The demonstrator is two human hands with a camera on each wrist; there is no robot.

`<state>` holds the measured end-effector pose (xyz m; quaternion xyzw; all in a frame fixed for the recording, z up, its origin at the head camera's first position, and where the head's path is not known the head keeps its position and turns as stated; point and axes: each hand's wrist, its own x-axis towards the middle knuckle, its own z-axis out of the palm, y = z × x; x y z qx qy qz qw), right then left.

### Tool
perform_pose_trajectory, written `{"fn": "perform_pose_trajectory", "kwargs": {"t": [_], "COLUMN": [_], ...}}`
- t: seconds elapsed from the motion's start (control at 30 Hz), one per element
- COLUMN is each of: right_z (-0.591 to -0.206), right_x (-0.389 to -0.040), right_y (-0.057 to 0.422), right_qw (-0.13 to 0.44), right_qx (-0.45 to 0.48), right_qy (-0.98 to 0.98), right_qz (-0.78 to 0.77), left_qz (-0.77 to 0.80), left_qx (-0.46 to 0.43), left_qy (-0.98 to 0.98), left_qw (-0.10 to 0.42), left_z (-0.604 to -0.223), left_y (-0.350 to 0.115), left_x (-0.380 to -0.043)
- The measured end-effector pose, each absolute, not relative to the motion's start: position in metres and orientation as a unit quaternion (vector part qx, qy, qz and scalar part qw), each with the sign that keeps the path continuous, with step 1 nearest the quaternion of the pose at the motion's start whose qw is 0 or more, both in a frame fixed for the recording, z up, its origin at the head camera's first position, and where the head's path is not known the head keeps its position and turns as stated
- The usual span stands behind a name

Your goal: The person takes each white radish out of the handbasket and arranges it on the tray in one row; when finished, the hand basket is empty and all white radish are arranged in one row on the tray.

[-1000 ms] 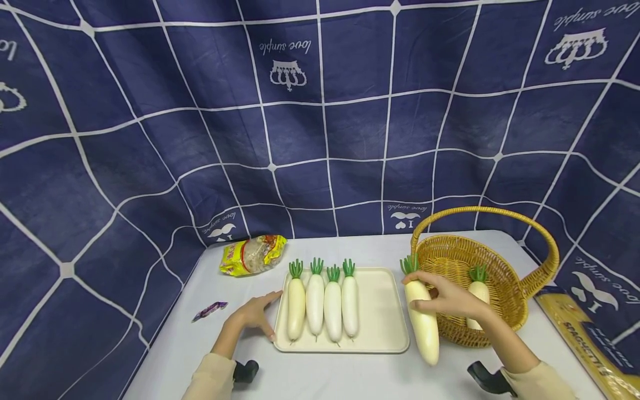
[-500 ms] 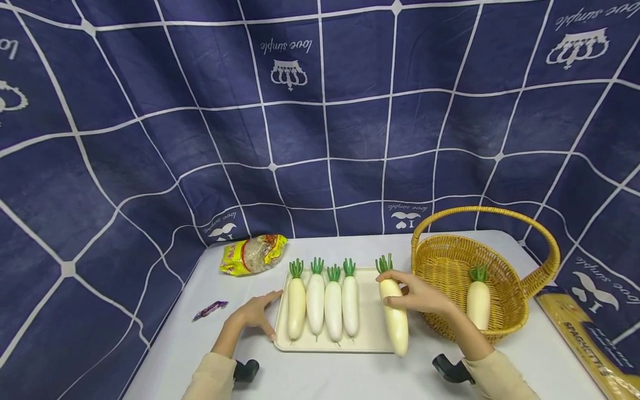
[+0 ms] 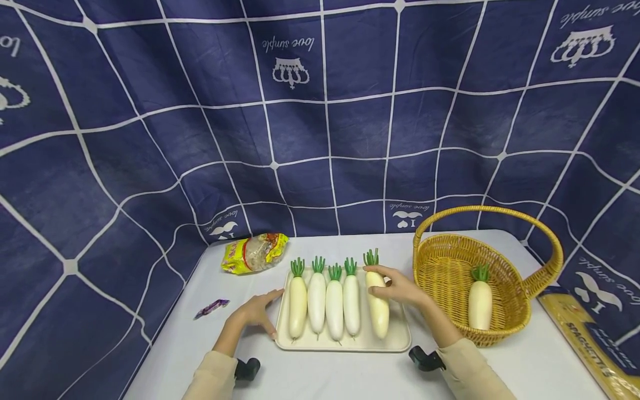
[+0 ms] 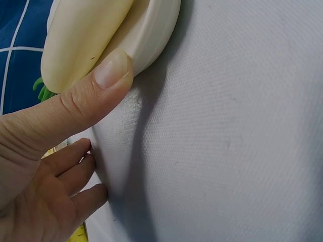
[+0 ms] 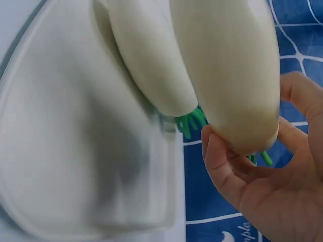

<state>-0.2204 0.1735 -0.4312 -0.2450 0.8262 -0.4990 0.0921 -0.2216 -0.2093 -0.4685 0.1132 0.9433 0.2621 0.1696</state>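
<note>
My right hand [image 3: 397,286] grips a white radish [image 3: 378,311] near its green top, holding it over the right part of a cream tray [image 3: 345,345]. In the right wrist view, thumb and fingers are curled round this radish [image 5: 227,65], and the tray's surface [image 5: 55,131] shows beside it. Several radishes lie side by side on the tray, the leftmost radish [image 3: 297,305] yellower than the others. My left hand [image 3: 255,314] is at the tray's left edge. In the left wrist view its thumb [image 4: 96,88] touches the tray rim [image 4: 161,35], the other fingers loosely bent.
A wicker basket [image 3: 440,272] with a tall handle stands on the right, one radish [image 3: 480,305] inside. Beyond it lies a spaghetti pack [image 3: 585,339]. A yellow food bag [image 3: 255,254] sits at the back left, a purple wrapped sweet [image 3: 212,308] nearer. Blue cloth [image 3: 350,128] hangs behind.
My right hand has carried the radish leftward from beside the basket to over the tray, near the row of radishes. The left hand has stayed at the tray's edge.
</note>
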Motion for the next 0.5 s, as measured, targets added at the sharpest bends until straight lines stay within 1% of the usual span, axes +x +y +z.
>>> {"fn": "perform_pose_trajectory", "kwargs": {"t": [0.27, 0.5], "right_z": [-0.451, -0.461], "right_x": [-0.236, -0.242], "right_y": [0.173, 0.169], "right_qw": [0.062, 0.058], "right_qx": [-0.241, -0.233], "right_qy": [0.846, 0.863], "right_qz": [-0.471, -0.445], "left_qz": [0.26, 0.263], "left_qx": [0.112, 0.114], "left_qy": [0.944, 0.943], "left_qw": [0.17, 0.167], "left_z": [-0.467, -0.468], "left_y": [-0.208, -0.209], "left_x": [-0.222, -0.222]}}
